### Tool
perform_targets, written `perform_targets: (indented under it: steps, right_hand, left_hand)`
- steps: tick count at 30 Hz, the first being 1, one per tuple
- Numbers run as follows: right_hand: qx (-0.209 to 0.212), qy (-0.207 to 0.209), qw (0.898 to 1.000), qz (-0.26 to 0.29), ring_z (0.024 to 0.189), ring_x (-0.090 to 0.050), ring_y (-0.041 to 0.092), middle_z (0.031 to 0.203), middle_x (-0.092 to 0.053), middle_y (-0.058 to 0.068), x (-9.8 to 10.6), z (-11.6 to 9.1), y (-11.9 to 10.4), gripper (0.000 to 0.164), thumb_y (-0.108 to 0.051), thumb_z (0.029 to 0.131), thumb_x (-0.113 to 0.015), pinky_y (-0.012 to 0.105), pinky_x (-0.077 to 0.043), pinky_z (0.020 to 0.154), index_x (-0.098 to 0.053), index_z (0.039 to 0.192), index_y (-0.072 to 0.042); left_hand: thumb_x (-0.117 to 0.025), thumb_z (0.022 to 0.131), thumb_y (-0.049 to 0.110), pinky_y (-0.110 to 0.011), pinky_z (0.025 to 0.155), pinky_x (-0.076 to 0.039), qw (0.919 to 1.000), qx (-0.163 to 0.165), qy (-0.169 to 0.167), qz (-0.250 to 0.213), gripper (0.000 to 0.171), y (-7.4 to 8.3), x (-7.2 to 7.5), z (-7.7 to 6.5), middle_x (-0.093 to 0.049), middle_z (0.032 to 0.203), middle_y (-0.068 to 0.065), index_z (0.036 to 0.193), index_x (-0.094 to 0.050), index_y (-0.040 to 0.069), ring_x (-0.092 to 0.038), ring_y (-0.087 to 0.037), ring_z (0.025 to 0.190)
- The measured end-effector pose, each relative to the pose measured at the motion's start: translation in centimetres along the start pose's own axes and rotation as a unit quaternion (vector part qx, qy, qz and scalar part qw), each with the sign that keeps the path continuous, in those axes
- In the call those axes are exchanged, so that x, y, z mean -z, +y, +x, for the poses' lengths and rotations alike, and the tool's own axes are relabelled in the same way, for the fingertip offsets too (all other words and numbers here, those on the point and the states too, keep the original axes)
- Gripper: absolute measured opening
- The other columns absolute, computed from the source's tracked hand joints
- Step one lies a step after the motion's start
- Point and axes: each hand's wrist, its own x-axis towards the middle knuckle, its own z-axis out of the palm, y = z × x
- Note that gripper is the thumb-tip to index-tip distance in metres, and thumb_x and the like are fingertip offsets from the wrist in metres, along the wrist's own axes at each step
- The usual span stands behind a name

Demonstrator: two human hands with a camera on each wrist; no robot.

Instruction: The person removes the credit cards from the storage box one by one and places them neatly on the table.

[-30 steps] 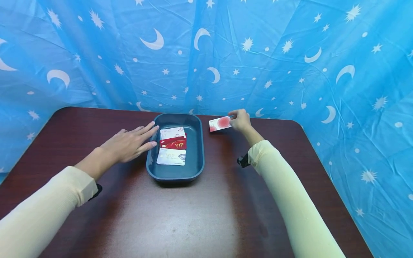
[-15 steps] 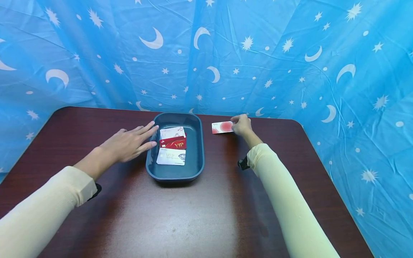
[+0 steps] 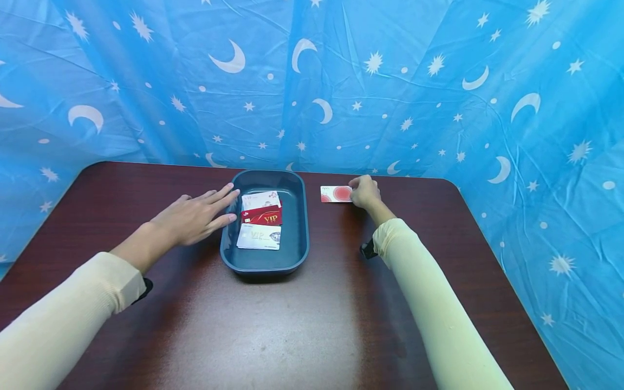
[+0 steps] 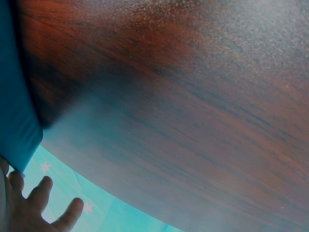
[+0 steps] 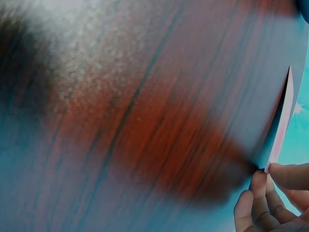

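Note:
My right hand [image 3: 366,192] pinches the right end of a white card with red circles [image 3: 336,194], close over the table to the right of the bin. In the right wrist view the card [image 5: 281,123] shows nearly edge-on, between thumb and fingers. My left hand [image 3: 194,218] lies at the left rim of a dark blue rectangular bin [image 3: 295,262], its fingers straight. The left wrist view shows those fingers [image 4: 40,194] by the bin's side. Inside the bin lie a white card [image 3: 260,200], a red VIP card [image 3: 263,216] and a white VIP card [image 3: 258,237], overlapping.
The dark wooden table [image 3: 273,336] has rounded far corners. Behind it hangs a blue curtain [image 3: 341,70] with white moons and stars, close along the far and right edges.
The right hand has lowered slightly toward me and a little right, and the card it pinches now lies level instead of tilted. The left hand and the bin have stayed in place.

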Motion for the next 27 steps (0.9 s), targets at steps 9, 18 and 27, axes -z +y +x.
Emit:
perform_targets:
  steps: [9, 18, 27]
  right_hand:
    - [0.009, -0.011, 1.000, -0.012, 0.110, -0.056, 0.032, 0.120, -0.063, 0.018, -0.07, 0.14, 0.27, 0.038, 0.004, 0.092, -0.056, 0.046, -0.046, 0.101, -0.064, 0.128, -0.002]
    - [0.011, -0.017, 1.000, -0.011, 0.108, -0.056, 0.032, 0.118, -0.063, 0.018, -0.08, 0.11, 0.78, 0.036, 0.001, 0.091, -0.059, 0.046, -0.048, 0.099, -0.065, 0.127, -0.001]
    - [0.012, -0.020, 1.000, -0.019, 0.115, -0.056, 0.033, 0.126, -0.063, 0.018, -0.05, 0.02, 0.72, 0.037, 0.001, 0.092, -0.056, 0.049, -0.044, 0.103, -0.067, 0.127, -0.003]
  left_hand:
    - [-0.047, 0.102, 0.048, -0.073, 0.102, -0.032, 1.0000, -0.002, 0.004, 0.000, 0.072, -0.06, 0.05, 0.01, -0.022, 0.162, -0.020, 0.158, -0.024, 0.009, -0.035, -0.047, 0.140]
    - [-0.047, 0.102, 0.048, -0.071, 0.104, -0.032, 1.0000, 0.000, 0.002, -0.007, 0.073, -0.01, -0.02, -0.15, -0.021, 0.162, -0.019, 0.158, -0.024, 0.010, -0.034, -0.046, 0.141]
    - [-0.046, 0.102, 0.048, -0.072, 0.104, -0.032, 1.0000, 0.000, 0.004, -0.009, 0.072, 0.02, -0.06, -0.14, -0.020, 0.163, -0.019, 0.159, -0.023, 0.010, -0.034, -0.047, 0.141]
